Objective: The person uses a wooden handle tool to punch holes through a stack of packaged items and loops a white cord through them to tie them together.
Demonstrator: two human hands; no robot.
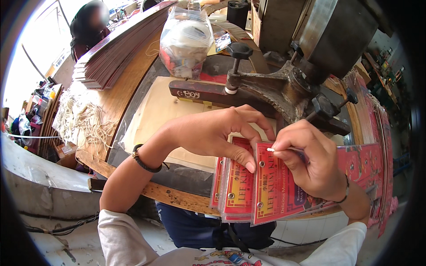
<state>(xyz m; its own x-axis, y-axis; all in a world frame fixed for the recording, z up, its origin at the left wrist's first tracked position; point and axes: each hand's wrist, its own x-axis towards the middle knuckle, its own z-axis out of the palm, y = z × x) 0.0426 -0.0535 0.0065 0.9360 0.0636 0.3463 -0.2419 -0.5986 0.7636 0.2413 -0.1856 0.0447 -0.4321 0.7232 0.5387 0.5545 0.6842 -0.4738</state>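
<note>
Hands working a fanned stack of red cards (pixel 262 186) at the worktop (pixel 133 93) edge.
Left hand (pixel 213 133) pins the top card with its thumb; right hand (pixel 310 164) pinches a white string end (pixel 270 150).

We get bright daylight from the upper left — window area blown out, glare there. Centre sharp, soft shadows under the hands (pixel 266 146). Heavy fisheye bend, black vignette at the rim — far corners blurry.
</note>
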